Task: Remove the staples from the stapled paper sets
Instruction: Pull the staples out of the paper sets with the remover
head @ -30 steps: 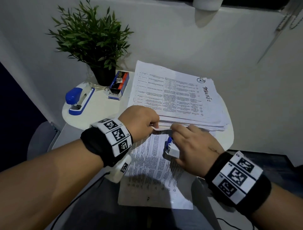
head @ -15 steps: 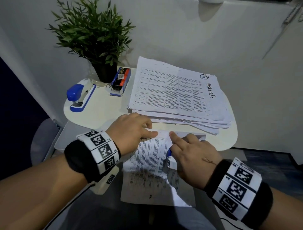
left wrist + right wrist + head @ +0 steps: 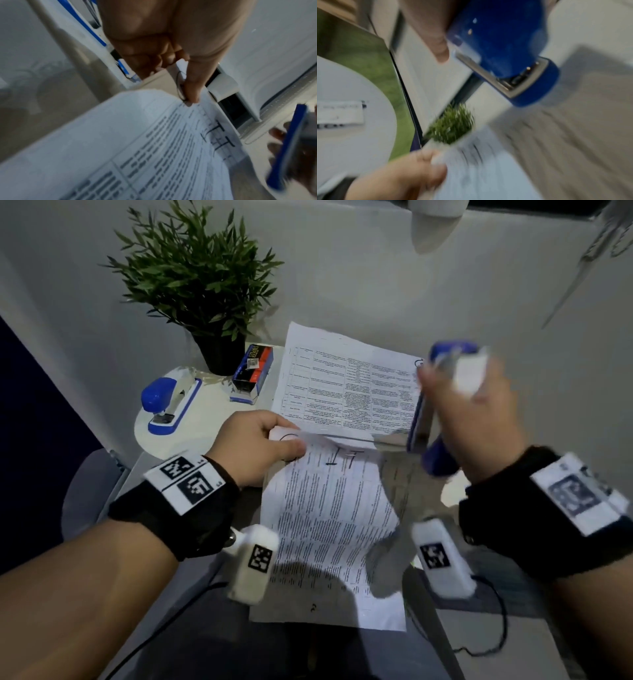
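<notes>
A stapled paper set (image 3: 329, 525) with printed text lies in front of me, partly over the table's near edge. My left hand (image 3: 287, 440) pinches its top left corner, thumb on a hand-drawn circle, and the corner is lifted a little (image 3: 181, 75). My right hand (image 3: 472, 405) is raised above the set's top right corner and grips a blue-and-white stapler-like tool (image 3: 433, 453), blurred by motion. In the right wrist view the tool (image 3: 501, 44) shows a blue body and a metal rail. No staple is visible.
A thick stack of papers (image 3: 342, 378) lies behind the set on the white round table (image 3: 205, 436). At the back left are a blue stapler (image 3: 171, 402), a box of staples (image 3: 251, 374) and a potted plant (image 3: 202, 278). A wall stands close behind.
My right hand has lifted off the paper set and swung up and right with the tool. My left hand has gone from pressing the set to pinching its raised corner.
</notes>
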### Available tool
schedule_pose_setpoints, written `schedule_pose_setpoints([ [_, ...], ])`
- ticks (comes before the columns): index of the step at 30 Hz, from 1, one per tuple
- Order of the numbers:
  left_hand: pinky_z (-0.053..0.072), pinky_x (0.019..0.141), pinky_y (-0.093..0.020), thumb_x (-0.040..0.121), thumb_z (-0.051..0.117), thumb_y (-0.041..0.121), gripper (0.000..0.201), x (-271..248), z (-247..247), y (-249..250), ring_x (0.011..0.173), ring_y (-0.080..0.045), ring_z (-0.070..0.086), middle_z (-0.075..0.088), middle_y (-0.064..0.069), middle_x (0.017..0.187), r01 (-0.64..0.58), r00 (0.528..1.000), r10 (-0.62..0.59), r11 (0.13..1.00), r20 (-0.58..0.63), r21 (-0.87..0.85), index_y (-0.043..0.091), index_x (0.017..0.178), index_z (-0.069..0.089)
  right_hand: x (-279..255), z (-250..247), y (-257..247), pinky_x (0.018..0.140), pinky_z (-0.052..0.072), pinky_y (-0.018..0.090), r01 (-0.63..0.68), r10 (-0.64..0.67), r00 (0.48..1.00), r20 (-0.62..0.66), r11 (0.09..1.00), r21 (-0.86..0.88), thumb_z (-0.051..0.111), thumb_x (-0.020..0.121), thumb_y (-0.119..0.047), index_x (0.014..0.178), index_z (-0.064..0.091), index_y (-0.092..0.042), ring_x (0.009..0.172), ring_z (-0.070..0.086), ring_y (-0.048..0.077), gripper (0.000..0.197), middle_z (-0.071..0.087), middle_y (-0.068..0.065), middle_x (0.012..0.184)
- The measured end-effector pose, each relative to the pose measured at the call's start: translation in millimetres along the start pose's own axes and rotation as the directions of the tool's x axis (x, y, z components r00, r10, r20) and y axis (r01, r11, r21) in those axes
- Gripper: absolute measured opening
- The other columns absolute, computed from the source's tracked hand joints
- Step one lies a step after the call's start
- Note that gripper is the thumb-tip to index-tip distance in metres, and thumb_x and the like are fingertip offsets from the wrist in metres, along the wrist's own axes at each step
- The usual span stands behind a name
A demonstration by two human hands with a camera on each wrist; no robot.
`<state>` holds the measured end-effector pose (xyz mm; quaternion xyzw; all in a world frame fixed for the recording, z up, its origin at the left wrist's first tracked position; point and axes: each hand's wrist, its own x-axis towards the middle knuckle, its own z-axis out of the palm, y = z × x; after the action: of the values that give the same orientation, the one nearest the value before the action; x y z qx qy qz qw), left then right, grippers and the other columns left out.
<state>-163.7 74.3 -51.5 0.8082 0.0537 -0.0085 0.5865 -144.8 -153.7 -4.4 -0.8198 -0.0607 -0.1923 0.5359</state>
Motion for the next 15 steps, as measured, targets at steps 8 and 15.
schedule_pose_setpoints([
  [8,0.055,0.063,-0.027,0.067,0.078,-0.005,0.026,-1.2,41.9,32.8,0.061,-0.015,0.063,0.065,-0.003,0.064,-0.091,0.996,0.089,0.98,-0.022,-0.176,0.017,0.069,0.064,3.1,48.3,-32.7,0.066,0.042,0.017,-0.156,0.169,0.985,-0.03,0.954,0.255,0.056,0.088,-0.052,0.089,0.049,-0.03,0.065,0.054,-0.005,0.023,0.053,-0.018,0.071],
  [15,0.049,0.069,-0.025,0.084,0.068,0.013,0.017,-11.1,49.0,30.2,0.064,-0.008,0.054,0.061,0.006,0.069,-0.152,0.988,0.147,0.98,-0.048,-0.128,0.026,0.073,0.064,-3.9,51.5,-22.3,0.079,0.042,0.024,-0.206,0.242,0.963,-0.118,0.944,0.258,0.052,0.091,-0.05,0.084,0.049,-0.031,0.079,0.055,0.006,0.02,0.056,-0.015,0.08],
])
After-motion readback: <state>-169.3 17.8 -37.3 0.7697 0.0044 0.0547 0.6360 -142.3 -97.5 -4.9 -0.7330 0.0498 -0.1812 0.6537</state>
